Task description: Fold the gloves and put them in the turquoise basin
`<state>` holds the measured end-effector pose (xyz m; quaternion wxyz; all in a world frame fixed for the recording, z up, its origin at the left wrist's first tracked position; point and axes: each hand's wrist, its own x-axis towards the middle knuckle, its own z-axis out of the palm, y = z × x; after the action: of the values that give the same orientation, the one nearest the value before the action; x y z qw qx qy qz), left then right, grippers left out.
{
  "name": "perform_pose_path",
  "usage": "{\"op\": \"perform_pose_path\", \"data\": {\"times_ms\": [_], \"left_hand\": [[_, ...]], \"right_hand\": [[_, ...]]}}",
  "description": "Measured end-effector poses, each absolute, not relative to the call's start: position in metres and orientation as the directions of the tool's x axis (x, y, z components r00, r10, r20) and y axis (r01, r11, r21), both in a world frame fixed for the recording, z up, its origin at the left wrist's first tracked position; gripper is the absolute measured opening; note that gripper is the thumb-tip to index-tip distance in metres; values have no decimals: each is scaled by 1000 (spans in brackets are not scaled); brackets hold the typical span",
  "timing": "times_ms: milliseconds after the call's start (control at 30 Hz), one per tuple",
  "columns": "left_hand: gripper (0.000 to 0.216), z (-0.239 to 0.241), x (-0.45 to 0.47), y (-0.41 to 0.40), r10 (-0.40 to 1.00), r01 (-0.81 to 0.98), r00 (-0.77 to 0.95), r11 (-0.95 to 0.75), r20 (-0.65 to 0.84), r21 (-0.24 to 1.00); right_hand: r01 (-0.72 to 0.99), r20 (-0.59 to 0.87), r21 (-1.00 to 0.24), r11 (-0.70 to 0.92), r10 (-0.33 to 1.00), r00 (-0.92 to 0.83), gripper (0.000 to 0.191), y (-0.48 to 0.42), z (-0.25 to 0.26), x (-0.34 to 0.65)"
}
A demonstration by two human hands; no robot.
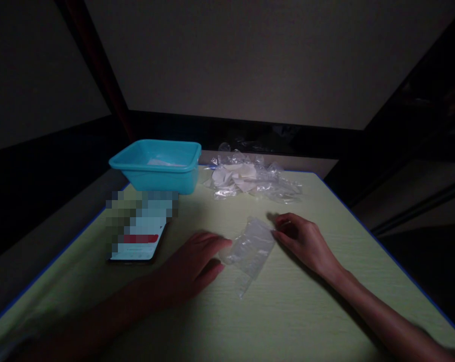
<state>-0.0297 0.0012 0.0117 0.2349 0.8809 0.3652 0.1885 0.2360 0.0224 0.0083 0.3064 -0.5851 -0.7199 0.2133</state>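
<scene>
A small clear plastic bag (253, 247) lies flat and slightly crumpled on the table between my hands. At its left edge is my left hand (197, 259), with thumb and forefinger apart and holding nothing that I can see. On the other side, my right hand (300, 239) curves toward the bag's upper right edge. A gap shows between its thumb and fingers. The thumb tip is at the bag's edge; I cannot tell if it touches.
A turquoise plastic basin (161, 176) with something white inside stands at the back left. Before it lies a phone (142, 239) with a lit screen, partly pixelated. Crumpled clear plastic bags (283, 188) and white paper (235, 176) are heaped at the back of the pale green, blue-edged table (287, 311).
</scene>
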Motion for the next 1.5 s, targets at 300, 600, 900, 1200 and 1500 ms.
{"op": "perform_pose_path", "data": {"times_ms": [300,600,900,1200,1500], "left_hand": [[28,1,-32,3,766,571,589,-621,259,537],[25,5,-32,3,799,572,528,-585,289,575],[21,8,-31,5,841,562,489,-507,231,654],[19,8,-29,13,911,434,371,-341,180,834],[37,11,-19,15,921,221,388,-127,32,967]], "right_hand": [[667,145,-710,224,974,-172,15,25,10,239],[466,146,-867,177,984,-101,21,27,7,236],[261,-13,-965,-7,1000,-21,36,34,9,230],[118,-124,-988,-103,976,-180,46,44,8,218],[7,-106,-993,-119,855,-508,47,14,12,189]]}}
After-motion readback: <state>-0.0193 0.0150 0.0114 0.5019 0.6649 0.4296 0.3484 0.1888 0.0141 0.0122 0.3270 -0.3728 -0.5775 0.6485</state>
